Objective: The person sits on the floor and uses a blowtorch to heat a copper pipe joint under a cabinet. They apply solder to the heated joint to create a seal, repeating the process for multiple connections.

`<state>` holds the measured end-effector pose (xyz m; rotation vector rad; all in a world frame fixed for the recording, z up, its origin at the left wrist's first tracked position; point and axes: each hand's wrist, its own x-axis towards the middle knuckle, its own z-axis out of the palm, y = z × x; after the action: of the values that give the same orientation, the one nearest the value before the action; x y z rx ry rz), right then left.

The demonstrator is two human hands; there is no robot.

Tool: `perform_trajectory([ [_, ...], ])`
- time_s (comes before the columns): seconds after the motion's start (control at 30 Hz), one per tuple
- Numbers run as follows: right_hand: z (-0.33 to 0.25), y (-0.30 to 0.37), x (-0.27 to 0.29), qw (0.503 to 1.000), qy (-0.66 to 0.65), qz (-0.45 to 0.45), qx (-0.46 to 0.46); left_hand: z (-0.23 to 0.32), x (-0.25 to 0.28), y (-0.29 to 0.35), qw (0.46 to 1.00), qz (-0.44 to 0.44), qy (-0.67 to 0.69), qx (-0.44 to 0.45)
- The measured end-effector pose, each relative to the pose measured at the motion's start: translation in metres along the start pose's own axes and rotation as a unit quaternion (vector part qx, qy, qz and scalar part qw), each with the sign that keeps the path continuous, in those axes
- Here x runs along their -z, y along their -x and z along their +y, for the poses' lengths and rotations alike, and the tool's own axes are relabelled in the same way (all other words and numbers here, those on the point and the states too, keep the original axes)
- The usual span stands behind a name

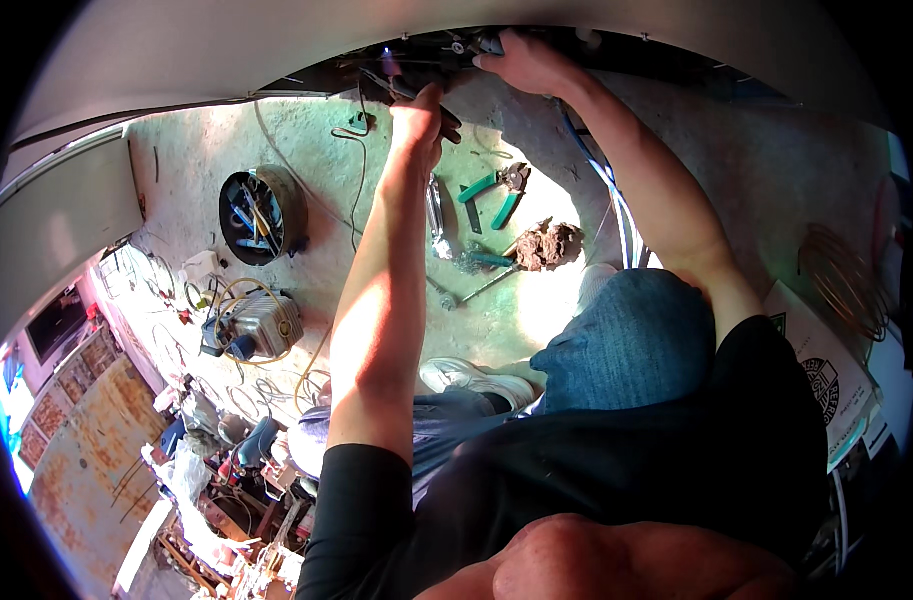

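Best to hold the dark-handled tool (450,128) steady at upper centre, with the left hand (416,112) wrapped around it below the pale panel (276,40). Keep skin well back from the small violet glow (389,62), perhaps a flame, near the tool's far end. With the right hand (526,65) at the dark gap (626,55), brace lightly; cannot tell whether spread or pinching anything there.

Below, on the stained floor (316,130), green-handled pliers (479,187) near a brown clump (548,245). At centre left, a round tub (294,205) of tools; beneath it in frame, a ribbed metal unit (261,325). At far right, a copper-coloured coil (844,285); at lower left, rust-marked sheets (86,430).
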<state>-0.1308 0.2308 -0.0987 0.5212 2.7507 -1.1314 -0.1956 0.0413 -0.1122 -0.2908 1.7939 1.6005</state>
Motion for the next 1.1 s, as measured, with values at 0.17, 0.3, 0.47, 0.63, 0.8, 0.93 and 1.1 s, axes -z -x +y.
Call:
perform_trajectory([
  [0.17,0.006,-0.003,-0.003,1.0,0.001,0.013,0.004,0.008,-0.006,0.009,1.0,-0.011,0.001,-0.017],
  [0.3,0.004,-0.005,-0.004,1.0,0.003,0.011,0.007,0.004,0.001,0.0,1.0,-0.029,0.002,0.007],
  [0.47,0.003,-0.004,-0.003,1.0,-0.002,0.002,-0.008,0.007,0.001,0.0,0.999,-0.037,-0.001,0.013],
  [0.63,0.005,-0.003,-0.004,1.0,0.001,0.012,0.007,0.01,-0.002,0.008,1.0,-0.029,-0.006,0.007],
  [0.8,0.003,-0.002,-0.004,1.0,-0.005,0.015,0.008,0.009,-0.001,0.005,0.999,-0.034,-0.01,0.001],
  [0.93,0.004,-0.002,-0.005,1.0,-0.009,0.026,0.009,0.01,-0.004,0.005,1.0,-0.03,-0.008,0.002],
  [1.1,0.003,-0.001,-0.003,0.999,-0.017,0.029,0.019,0.01,-0.005,0.006,1.0,-0.026,-0.01,-0.009],
])
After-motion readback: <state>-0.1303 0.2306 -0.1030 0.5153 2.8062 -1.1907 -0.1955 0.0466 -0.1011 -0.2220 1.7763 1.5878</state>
